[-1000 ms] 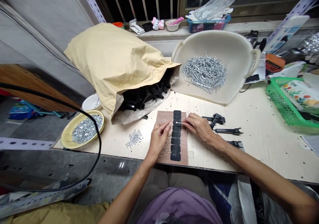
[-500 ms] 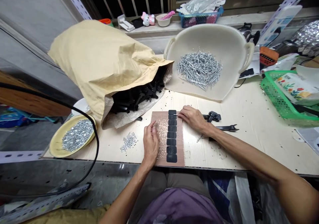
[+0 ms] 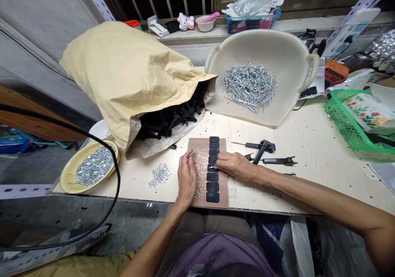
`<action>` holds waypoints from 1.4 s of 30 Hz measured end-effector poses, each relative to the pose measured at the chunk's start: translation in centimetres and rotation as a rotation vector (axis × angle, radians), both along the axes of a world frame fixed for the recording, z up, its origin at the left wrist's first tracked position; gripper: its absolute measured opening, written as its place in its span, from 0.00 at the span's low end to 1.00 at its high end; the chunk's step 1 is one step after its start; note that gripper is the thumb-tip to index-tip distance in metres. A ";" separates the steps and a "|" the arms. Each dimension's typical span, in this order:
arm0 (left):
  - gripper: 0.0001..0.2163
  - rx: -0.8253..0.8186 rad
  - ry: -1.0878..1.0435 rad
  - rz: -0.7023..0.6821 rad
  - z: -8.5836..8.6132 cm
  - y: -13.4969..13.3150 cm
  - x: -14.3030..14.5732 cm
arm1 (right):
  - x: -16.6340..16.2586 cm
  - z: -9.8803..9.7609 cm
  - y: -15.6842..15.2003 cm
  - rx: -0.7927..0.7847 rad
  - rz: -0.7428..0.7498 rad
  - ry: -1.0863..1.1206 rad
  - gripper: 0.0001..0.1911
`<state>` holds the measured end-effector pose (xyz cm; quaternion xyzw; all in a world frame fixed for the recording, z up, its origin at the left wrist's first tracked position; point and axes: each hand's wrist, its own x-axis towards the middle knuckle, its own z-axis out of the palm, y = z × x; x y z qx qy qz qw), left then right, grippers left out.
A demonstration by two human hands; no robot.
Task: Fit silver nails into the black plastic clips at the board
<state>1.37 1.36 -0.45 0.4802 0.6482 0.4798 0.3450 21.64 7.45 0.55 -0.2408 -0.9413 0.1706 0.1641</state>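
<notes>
On the wooden board (image 3: 222, 195) lies an upright row of several black rounded pads (image 3: 212, 186), with pale crumbs scattered to their left. My right hand (image 3: 234, 165) is closed in a pinch over the middle of the row. A thin silver metal pin (image 3: 211, 167) sticks out from its fingertips above one pad; its other end is hidden. At the board's left edge rests my left hand (image 3: 187, 177), fingers loosely curved and apart from the thumb, holding nothing. Black plastic parts (image 3: 263, 147) and a fork-ended black bar (image 3: 279, 160) lie right of my right hand.
A paper sack (image 3: 123, 75) full of black plastic parts lies at the back left. Behind the board stands a white basin (image 3: 286, 71) of metal pins. Small metal pieces (image 3: 159, 175) lie left, near a yellow bowl (image 3: 66, 178). A green basket (image 3: 342, 125) stands right.
My right hand has moved down the row of pads toward me, from the far end to the middle, with the metal pin. My left hand stays by the board.
</notes>
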 end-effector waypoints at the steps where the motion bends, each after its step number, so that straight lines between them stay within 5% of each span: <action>1: 0.17 -0.004 0.006 -0.001 0.0 0.0 0.0 | 0.0 0.1 0.1 -0.017 -0.001 0.007 0.17; 6: 0.17 -0.014 0.010 -0.012 0.2 -0.1 0.0 | 0.0 0.8 1.4 -0.078 -0.190 0.056 0.18; 11: 0.17 0.025 0.060 0.000 0.2 0.0 0.0 | 1.1 1.3 -0.4 -0.109 -0.015 -0.036 0.14; 14: 0.16 0.050 0.109 -0.004 0.0 0.2 -0.1 | 4.4 2.2 0.2 -0.130 -0.193 -0.101 0.15; 19: 0.17 0.050 0.246 -0.035 0.1 0.2 -0.1 | 10.3 3.4 1.0 -0.007 -0.368 -0.395 0.53; 21: 0.17 0.031 0.279 -0.043 0.2 0.2 0.0 | 10.9 3.1 0.5 0.030 -0.379 -0.510 0.57; 24: 0.19 0.002 0.303 -0.042 0.3 0.2 -0.1 | 10.5 2.3 -0.2 0.083 -0.423 -0.633 0.48; 30: 0.20 0.007 0.327 -0.036 0.5 0.3 0.0 | 10.0 1.3 0.5 0.146 -0.505 -0.709 0.11; 37: 0.19 0.040 0.393 -0.045 0.2 0.5 0.1 | 10.7 2.1 1.5 0.105 -0.570 -0.829 0.09; 42: 0.19 0.079 0.424 -0.035 -0.5 0.6 0.1 | 13.9 6.0 0.0 0.089 -0.831 -0.831 0.19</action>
